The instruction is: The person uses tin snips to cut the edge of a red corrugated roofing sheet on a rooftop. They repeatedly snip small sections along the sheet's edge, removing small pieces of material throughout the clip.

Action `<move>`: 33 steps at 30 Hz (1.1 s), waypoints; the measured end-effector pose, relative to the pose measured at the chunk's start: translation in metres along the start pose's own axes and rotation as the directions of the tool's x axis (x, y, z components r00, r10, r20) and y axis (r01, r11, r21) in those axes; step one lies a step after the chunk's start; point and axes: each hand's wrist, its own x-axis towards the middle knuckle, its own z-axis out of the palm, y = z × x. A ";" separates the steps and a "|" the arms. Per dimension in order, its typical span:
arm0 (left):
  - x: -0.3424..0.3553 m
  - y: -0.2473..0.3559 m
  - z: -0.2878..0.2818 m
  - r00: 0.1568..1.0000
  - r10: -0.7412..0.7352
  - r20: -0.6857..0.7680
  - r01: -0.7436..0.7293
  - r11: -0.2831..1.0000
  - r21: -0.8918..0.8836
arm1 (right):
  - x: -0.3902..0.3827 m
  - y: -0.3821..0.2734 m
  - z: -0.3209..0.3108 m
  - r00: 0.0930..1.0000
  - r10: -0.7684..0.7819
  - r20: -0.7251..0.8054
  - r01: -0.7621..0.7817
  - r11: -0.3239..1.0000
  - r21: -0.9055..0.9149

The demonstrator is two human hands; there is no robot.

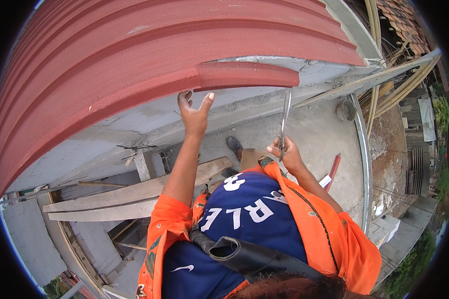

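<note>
My left hand (195, 113) reaches up with thumb and fingers apart to the lower edge of the red corrugated roofing (114, 55); I cannot tell whether the fingertips touch it. A shorter red trim piece (247, 74) lies along that edge at the top middle. Below the trim's right end, my right hand (287, 149) is closed on a long metal tool (286, 114), apparently shears, pointing upward.
Long wooden planks (100, 204) lie at lower left, beside rough blockwork. A concrete floor (329, 129) below me holds a bucket (345, 109) and a red offcut (334, 169). Bamboo poles (404, 94) and a metal rail (361, 169) are on the right.
</note>
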 end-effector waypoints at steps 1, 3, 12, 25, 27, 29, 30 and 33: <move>0.001 0.003 0.010 1.000 -0.026 0.005 0.027 0.994 -0.104 | 0.008 0.011 -0.012 0.991 -0.055 -0.119 0.058 0.998 0.020; 0.007 0.012 0.027 0.997 -0.078 0.014 0.078 0.954 -0.290 | 0.038 0.022 -0.037 0.928 -0.154 -0.338 0.180 0.983 0.046; 0.004 0.017 0.088 0.917 -0.339 0.212 0.383 0.592 -0.709 | 0.129 -0.048 -0.121 0.971 -0.232 -0.064 0.224 0.967 -0.118; -0.021 0.079 0.148 0.797 -0.208 -0.566 0.061 0.961 -0.268 | 0.256 -0.132 -0.195 0.729 0.019 0.684 0.249 0.924 -0.291; -0.019 0.090 0.153 0.780 -0.157 -0.606 0.068 0.984 -0.167 | 0.274 -0.141 -0.182 0.663 -0.016 0.748 0.355 0.887 -0.296; -0.016 0.093 0.159 0.747 -0.178 -0.641 0.071 0.979 -0.190 | 0.283 -0.150 -0.163 0.601 -0.050 0.797 0.455 0.842 -0.290; -0.016 0.093 0.161 0.731 -0.179 -0.659 0.071 0.980 -0.187 | 0.285 -0.154 -0.155 0.571 -0.027 0.821 0.447 0.849 -0.283; -0.015 0.097 0.162 0.706 -0.168 -0.688 0.118 0.986 -0.119 | 0.282 -0.157 -0.136 0.505 0.014 0.863 0.408 0.877 -0.253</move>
